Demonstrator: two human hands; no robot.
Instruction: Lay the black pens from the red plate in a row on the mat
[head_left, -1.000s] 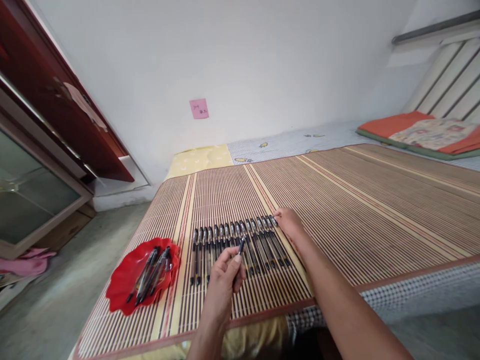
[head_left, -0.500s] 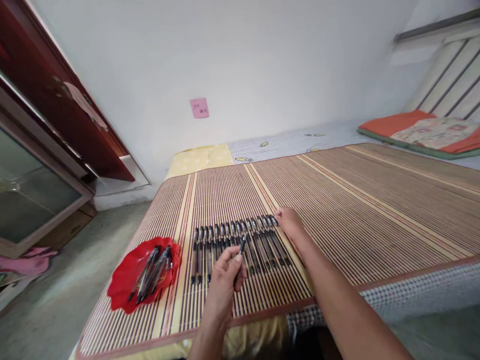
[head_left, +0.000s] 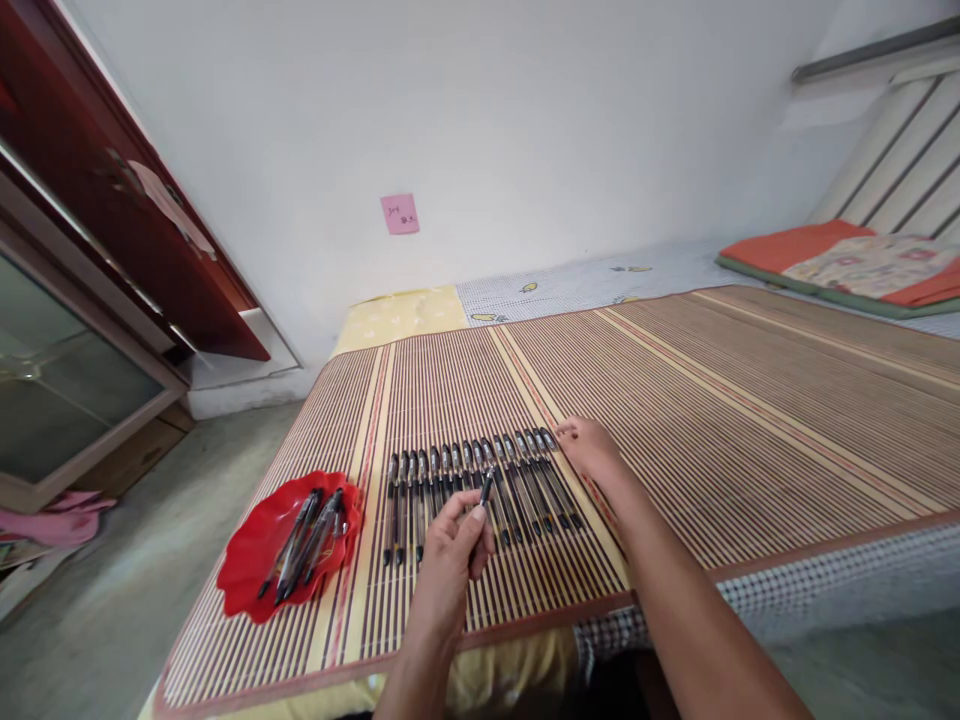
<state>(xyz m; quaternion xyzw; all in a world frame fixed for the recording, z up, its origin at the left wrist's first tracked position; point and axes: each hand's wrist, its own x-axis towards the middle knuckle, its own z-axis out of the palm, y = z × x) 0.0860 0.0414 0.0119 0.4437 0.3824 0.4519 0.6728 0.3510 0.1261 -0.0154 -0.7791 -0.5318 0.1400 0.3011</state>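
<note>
My left hand is closed around a black pen, which points up and slightly right above the row. Beneath it, several black-capped clear pens lie side by side on the striped bamboo mat, caps toward the wall. Part of the row is hidden behind my left hand. At the row's right end, my right hand rests by the cap of the last pen, its fingers slightly apart and holding nothing. Left of the row, a red scalloped plate holds several more pens.
The mat covers a bed against a white wall bearing a pink note. A folded orange and green quilt lies at the far right. Beyond the bed's left edge are the floor, a glass-fronted cabinet and a dark red door.
My right hand's fingers have come slightly away to the right from the last pen's cap and loosened. My left hand keeps the pen in nearly the same place.
</note>
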